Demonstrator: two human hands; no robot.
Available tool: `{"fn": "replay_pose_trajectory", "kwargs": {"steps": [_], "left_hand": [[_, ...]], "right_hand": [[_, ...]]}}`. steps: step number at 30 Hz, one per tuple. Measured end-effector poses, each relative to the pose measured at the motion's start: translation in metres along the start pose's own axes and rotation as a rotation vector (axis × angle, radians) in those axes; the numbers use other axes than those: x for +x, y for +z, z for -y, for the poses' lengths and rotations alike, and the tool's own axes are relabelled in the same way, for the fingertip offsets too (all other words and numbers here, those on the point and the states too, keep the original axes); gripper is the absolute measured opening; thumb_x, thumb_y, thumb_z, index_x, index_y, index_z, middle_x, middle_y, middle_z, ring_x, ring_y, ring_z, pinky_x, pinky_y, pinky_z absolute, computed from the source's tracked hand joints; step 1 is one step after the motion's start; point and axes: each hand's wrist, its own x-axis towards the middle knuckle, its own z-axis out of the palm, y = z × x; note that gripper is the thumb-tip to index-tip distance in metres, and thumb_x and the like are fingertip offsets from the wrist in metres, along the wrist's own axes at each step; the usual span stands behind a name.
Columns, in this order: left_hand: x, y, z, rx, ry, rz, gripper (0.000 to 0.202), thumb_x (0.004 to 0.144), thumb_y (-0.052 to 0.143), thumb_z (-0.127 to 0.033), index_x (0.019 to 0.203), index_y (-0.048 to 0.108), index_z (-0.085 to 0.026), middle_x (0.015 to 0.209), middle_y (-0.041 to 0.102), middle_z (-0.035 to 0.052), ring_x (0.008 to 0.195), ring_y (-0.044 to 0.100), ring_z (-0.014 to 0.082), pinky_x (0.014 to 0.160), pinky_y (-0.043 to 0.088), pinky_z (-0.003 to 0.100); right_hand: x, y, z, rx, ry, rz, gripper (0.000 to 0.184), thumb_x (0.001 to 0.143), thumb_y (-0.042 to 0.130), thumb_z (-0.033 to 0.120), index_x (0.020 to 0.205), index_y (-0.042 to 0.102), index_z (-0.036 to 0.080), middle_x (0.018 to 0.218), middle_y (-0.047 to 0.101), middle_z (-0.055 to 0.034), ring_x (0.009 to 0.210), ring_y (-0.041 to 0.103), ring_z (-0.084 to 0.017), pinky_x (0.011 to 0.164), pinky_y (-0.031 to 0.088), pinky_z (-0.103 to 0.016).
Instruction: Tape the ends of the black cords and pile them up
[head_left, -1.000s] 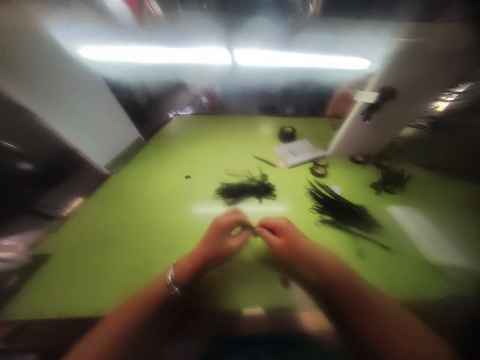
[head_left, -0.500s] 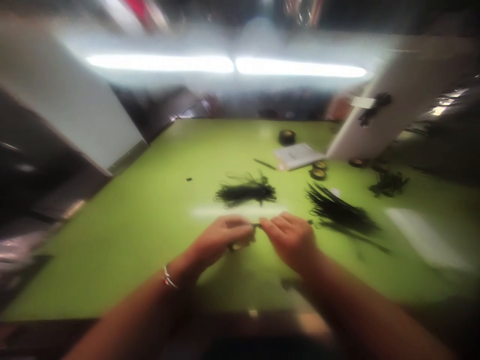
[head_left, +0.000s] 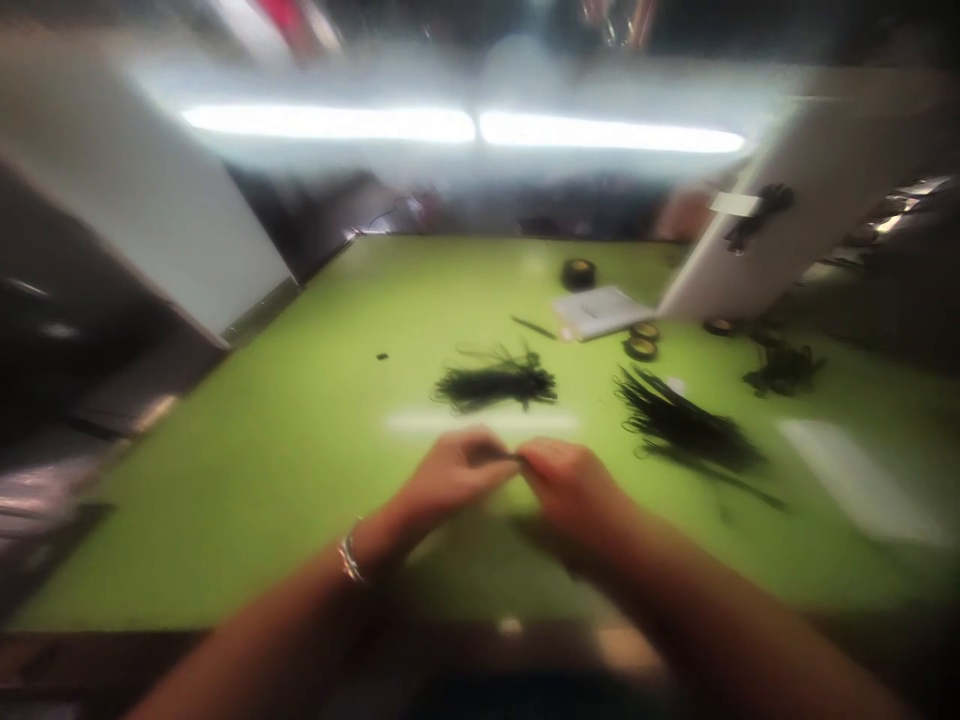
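My left hand (head_left: 465, 468), with a bracelet at the wrist, is closed in a pinch over the front part of the green table (head_left: 300, 480). My right hand (head_left: 574, 485) is closed too, its fingertips meeting those of the left. Between them shows a short stretch of a thin black wire (head_left: 516, 457); most of it is hidden by the fingers, and blur hides detail. Just beyond the hands lies a bundle of thin black wires (head_left: 495, 383). To the right of my right hand rests a larger bundle of black wires (head_left: 690, 425).
Farther back are a white booklet (head_left: 604, 312), a dark pen-like stick (head_left: 534, 327) and several tape rolls (head_left: 578, 273) with yellow cores. A tangled black bundle (head_left: 784, 365) and a pale flat sheet (head_left: 855, 475) lie at right. White panels (head_left: 180, 210) flank the table.
Both hands have drawn together, narrowing the gap at the wire. The left hand has turned, and the yellowish thing seen under it is out of sight. The view has shifted slightly.
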Motion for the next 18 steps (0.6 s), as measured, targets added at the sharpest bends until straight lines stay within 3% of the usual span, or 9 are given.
{"fn": "replay_pose_trajectory", "kwargs": {"steps": [3, 7, 11, 15, 18], "left_hand": [[-0.001, -0.004, -0.002, -0.047, -0.042, 0.137, 0.023, 0.072, 0.074, -0.032, 0.083, 0.066, -0.013, 0.073, 0.063, 0.0024, 0.066, 0.054, 0.0129, 0.063, 0.044, 0.025], [-0.002, -0.005, 0.0, -0.042, 0.002, 0.215, 0.017, 0.073, 0.072, -0.025, 0.083, 0.066, -0.013, 0.076, 0.062, 0.0026, 0.069, 0.055, 0.0133, 0.065, 0.044, 0.025], [-0.002, -0.003, 0.001, -0.005, 0.024, 0.171, 0.011, 0.076, 0.067, -0.022, 0.082, 0.065, -0.013, 0.076, 0.062, 0.0026, 0.07, 0.054, 0.0133, 0.064, 0.043, 0.024], [-0.001, -0.007, -0.001, -0.079, 0.044, 0.172, 0.012, 0.079, 0.066, -0.024, 0.082, 0.067, -0.013, 0.077, 0.063, 0.0035, 0.073, 0.055, 0.0141, 0.067, 0.043, 0.025], [-0.005, -0.008, -0.004, -0.173, 0.04, 0.254, 0.013, 0.079, 0.067, -0.026, 0.082, 0.067, -0.013, 0.077, 0.064, 0.0038, 0.075, 0.057, 0.0153, 0.07, 0.044, 0.026]], "right_hand": [[0.001, -0.014, -0.002, 0.17, 0.023, 0.109, 0.019, 0.089, 0.053, 0.017, 0.072, 0.061, 0.019, 0.07, 0.063, -0.0002, 0.065, 0.055, -0.013, 0.062, 0.04, -0.024], [0.0, -0.023, -0.002, 0.274, 0.036, 0.176, 0.019, 0.088, 0.054, 0.02, 0.071, 0.062, 0.019, 0.068, 0.061, 0.0018, 0.062, 0.051, -0.011, 0.06, 0.038, -0.023], [-0.002, -0.015, 0.002, 0.338, 0.114, 0.099, 0.033, 0.088, 0.053, 0.025, 0.056, 0.047, 0.018, 0.054, 0.045, 0.0052, 0.055, 0.039, -0.009, 0.055, 0.03, -0.023], [0.002, -0.006, 0.011, 0.504, 0.233, 0.014, 0.038, 0.086, 0.052, 0.029, 0.053, 0.036, 0.019, 0.053, 0.032, 0.0065, 0.053, 0.03, -0.007, 0.051, 0.025, -0.022], [0.0, -0.011, 0.021, 0.625, 0.326, 0.063, 0.033, 0.084, 0.052, 0.03, 0.054, 0.043, 0.018, 0.054, 0.033, 0.0061, 0.054, 0.031, -0.007, 0.05, 0.027, -0.021]]}}
